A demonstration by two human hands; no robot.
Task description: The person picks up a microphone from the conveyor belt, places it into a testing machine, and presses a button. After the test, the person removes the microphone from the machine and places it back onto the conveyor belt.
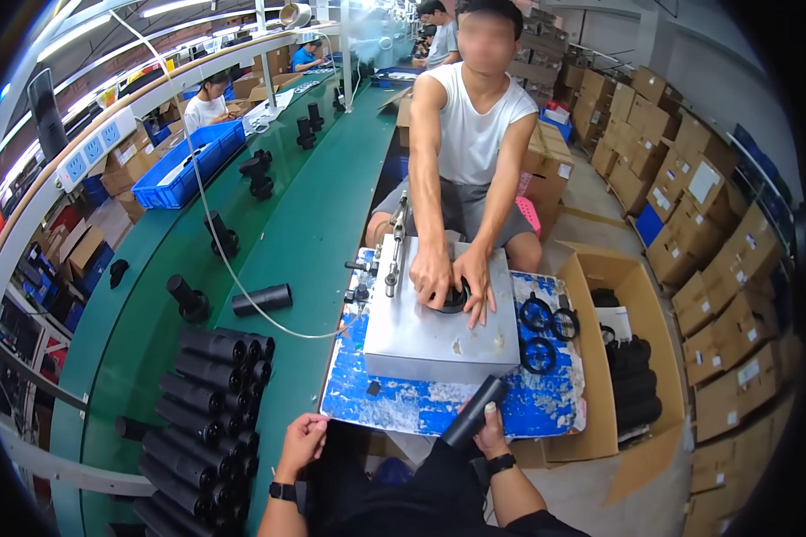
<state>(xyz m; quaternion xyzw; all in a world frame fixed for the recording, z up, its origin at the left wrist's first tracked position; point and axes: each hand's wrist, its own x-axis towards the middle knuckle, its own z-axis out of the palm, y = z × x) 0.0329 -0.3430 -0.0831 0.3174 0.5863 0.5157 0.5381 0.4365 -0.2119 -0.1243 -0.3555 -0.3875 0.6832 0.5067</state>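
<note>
Landmark: grey metal press block [439,336], seated on a worn blue work board [528,403] at the edge of the green conveyor belt [304,224].

1. Right hand [490,428]: below the block, at the near edge of the blue board. Fingers closed around the lower end of a black tube [475,410]; the tube tilts up toward the block's near right corner and stops just short of it.
2. Left hand [303,438]: below and left of the block, by the board's near left corner. Fingers loosely curled, holding nothing, apart from the stacked tubes beside it.
3. Stack of black tubes [210,394]: left of the block, lying in rows on the belt.
4. Single black tube on its side [261,299]: left of the block, farther up the belt.
5. Co-worker's two hands [457,273]: on top of the block, pressing a black ring part [457,300].
6. Black rings [542,327]: right of the block, loose on the blue board.
7. Open cardboard box [640,304]: right of the block, beyond the board, with dark parts inside.
8. White cable [233,268]: curving across the belt to the block's left side.
9. Blue crate [192,166]: far up-left of the block.
</note>
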